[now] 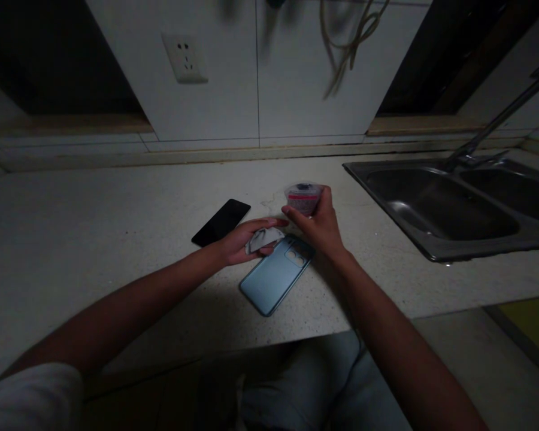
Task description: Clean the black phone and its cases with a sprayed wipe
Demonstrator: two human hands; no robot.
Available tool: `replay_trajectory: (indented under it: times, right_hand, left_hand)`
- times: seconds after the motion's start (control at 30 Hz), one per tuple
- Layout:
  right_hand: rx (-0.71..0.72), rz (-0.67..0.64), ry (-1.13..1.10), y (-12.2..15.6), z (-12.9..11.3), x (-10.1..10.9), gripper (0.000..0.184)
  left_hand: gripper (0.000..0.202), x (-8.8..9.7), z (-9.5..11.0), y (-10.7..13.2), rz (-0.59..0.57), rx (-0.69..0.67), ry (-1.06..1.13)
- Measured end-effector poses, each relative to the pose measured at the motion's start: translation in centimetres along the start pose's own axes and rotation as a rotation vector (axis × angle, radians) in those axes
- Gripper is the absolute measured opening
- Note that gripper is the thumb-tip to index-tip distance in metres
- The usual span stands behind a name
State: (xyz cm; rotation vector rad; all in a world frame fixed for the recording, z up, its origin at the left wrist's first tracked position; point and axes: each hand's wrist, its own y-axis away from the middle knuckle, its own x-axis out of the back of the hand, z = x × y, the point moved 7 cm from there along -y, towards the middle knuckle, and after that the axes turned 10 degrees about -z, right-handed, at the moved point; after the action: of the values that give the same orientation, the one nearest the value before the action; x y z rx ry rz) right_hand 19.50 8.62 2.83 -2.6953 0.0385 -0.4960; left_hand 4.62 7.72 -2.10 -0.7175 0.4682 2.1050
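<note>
The left hand [240,246] is curling palm-up around a crumpled grey-white wipe [263,239] just above a pale blue phone [273,276] lying back-up on the speckled counter [81,245], while the right hand [320,224] is gripping a small clear plastic tub [303,199] with a pink label, a black phone [221,222] lying near the left hand

A home kitchen: steel double sink [388,206], speckled countertop [81,239], wall socket [184,57].

Tub [303,199] translucent plastic; wipe [263,239] thin pale cloth; blue phone [273,278] smooth satin; sink [431,203] stainless steel.
</note>
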Motion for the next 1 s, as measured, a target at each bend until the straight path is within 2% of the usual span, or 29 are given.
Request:
replay_trajectory:
  times: [1.0]
  right_hand:
    - [0.026,-0.045,-0.007,0.05,-0.70,-0.17,0.057]
  left_hand:
    - [0.019,0.05,-0.09,-0.11,-0.016,-0.003,0.013]
